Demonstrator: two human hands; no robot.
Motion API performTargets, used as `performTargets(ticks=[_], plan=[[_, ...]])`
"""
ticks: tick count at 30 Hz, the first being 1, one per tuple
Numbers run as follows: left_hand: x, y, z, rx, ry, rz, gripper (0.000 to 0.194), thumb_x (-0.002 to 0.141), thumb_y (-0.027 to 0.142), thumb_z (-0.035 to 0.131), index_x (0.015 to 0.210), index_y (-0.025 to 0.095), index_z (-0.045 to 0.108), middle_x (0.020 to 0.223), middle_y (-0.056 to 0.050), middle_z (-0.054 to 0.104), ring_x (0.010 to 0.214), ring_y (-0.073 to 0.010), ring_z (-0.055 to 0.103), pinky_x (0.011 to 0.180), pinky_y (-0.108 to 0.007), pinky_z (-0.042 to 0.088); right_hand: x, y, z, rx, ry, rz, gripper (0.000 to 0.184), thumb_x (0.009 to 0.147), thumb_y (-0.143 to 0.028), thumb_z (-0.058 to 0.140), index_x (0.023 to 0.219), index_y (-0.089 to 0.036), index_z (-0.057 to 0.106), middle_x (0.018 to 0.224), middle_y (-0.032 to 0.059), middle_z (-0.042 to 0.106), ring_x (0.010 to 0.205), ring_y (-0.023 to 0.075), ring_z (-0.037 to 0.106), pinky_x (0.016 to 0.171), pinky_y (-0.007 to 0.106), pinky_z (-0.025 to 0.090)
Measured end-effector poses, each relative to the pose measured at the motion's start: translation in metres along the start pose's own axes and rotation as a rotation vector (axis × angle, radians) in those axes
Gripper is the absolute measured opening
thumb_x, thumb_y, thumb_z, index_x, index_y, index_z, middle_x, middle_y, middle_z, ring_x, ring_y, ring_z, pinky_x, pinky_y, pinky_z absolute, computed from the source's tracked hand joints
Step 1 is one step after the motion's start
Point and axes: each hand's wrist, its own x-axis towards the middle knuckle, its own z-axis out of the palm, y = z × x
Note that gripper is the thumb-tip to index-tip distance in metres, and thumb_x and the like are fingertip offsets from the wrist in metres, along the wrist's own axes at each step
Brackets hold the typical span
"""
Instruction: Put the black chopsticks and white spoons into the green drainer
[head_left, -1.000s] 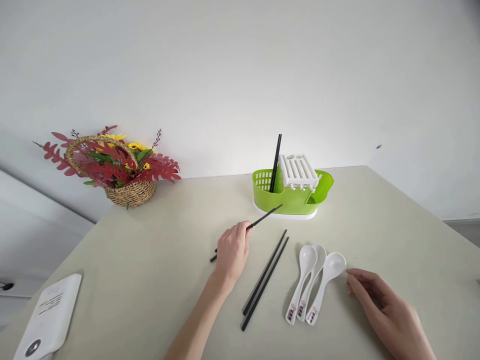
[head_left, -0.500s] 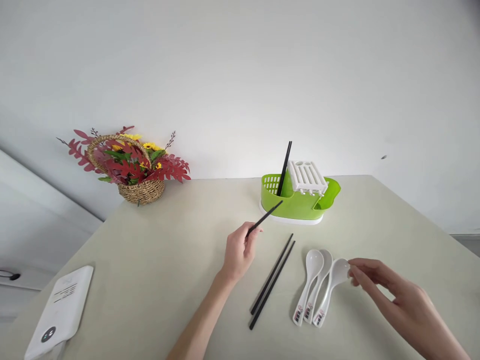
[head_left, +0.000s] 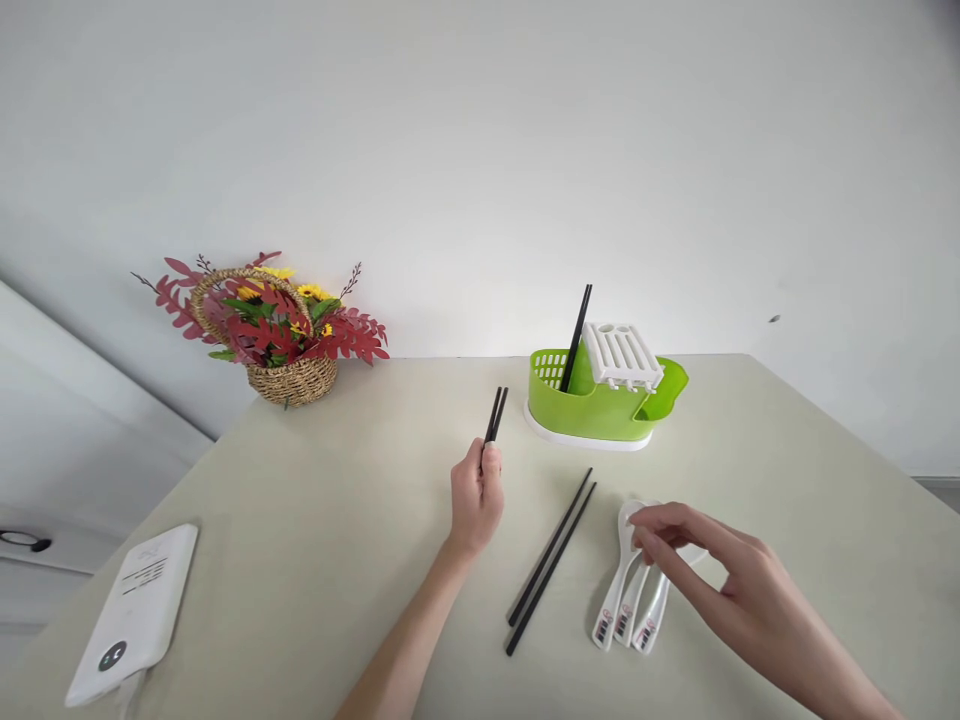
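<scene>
My left hand [head_left: 477, 500] is closed around a pair of black chopsticks [head_left: 496, 414], whose upper ends point up and away from me. Over the three white spoons [head_left: 619, 575] hovers my right hand [head_left: 731, 570], its thumb and forefinger slightly apart with nothing visible between them. It covers part of the spoon bowls; whether it touches one I cannot tell. Between my hands another pair of black chopsticks [head_left: 552, 560] lies slantwise on the table. Behind them stands a green cutlery holder [head_left: 585, 418] with a white slotted rack [head_left: 624, 357]. Black chopsticks [head_left: 577, 338] lean upright in its left compartment.
A wicker basket [head_left: 294, 383] of red and yellow flowers stands at the back left of the table [head_left: 300, 560]. A white device [head_left: 135, 610] with a cable lies near the left edge. The wall [head_left: 480, 180] rises behind the table.
My left hand has turned the held chopsticks from leaning right to nearly upright. My right hand has moved left, from the rightmost spoon to above the spoon bowls. The view has shifted slightly.
</scene>
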Motion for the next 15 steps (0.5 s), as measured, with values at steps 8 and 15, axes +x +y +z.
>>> performTargets(ticks=[8, 15], plan=[[-0.006, -0.002, 0.006, 0.06, -0.124, 0.063, 0.048, 0.109, 0.055, 0.029, 0.073, 0.025, 0.034, 0.06, 0.006, 0.032, 0.051, -0.0115, 0.031, 0.052, -0.026, 0.028, 0.009, -0.018, 0.002, 0.056, -0.069, -0.074, 0.027, 0.104, -0.049, 0.054, 0.106, -0.028, 0.07, 0.094, 0.0049, 0.075, 0.079, 0.019, 0.071, 0.041, 0.02, 0.047], [-0.03, 0.009, 0.022, 0.152, -0.457, 0.352, 0.043, 0.111, 0.044, 0.029, 0.079, 0.023, 0.049, 0.06, 0.005, 0.047, 0.048, -0.0111, 0.043, 0.053, -0.026, 0.034, 0.015, -0.027, 0.004, 0.102, -0.006, -0.088, 0.042, 0.103, -0.05, 0.058, 0.138, -0.027, 0.059, 0.098, 0.0061, 0.073, 0.078, 0.0194, 0.07, 0.045, 0.023, 0.052]])
